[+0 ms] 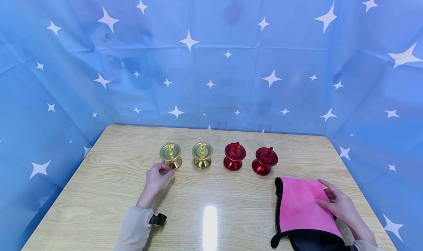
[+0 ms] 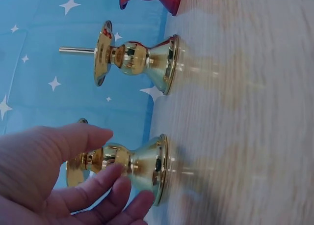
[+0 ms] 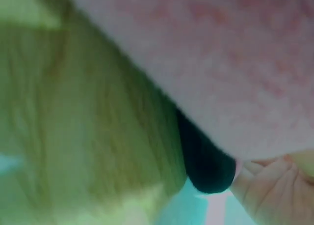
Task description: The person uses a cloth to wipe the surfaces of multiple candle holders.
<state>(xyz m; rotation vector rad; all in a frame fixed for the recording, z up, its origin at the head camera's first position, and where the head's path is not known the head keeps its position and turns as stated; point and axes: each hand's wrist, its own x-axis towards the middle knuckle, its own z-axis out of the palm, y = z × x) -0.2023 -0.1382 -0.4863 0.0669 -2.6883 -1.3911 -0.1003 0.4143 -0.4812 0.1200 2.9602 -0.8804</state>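
Two gold candle holders stand upright at left centre, each with a dish and a short central peg. My left hand (image 1: 158, 176) is at the base of the leftmost gold candle holder (image 1: 173, 162). In the left wrist view its thumb and fingers (image 2: 105, 188) are parted in front of that holder's stem, not closed round it; contact cannot be told. The second gold candle holder (image 2: 132, 58) stands beside it. At the right, my right hand (image 1: 340, 205) holds the far right edge of a pink cloth pouch (image 1: 302, 205) with black trim; some fingers are hidden.
Two red candle holders, a nearer-centre one (image 1: 232, 164) and a right one (image 1: 262, 167), continue the row just beyond the pouch. The pouch's dark mouth faces the near edge of the wooden table (image 1: 99, 192). A blue star-patterned cloth (image 1: 211, 60) hangs behind and beside the table.
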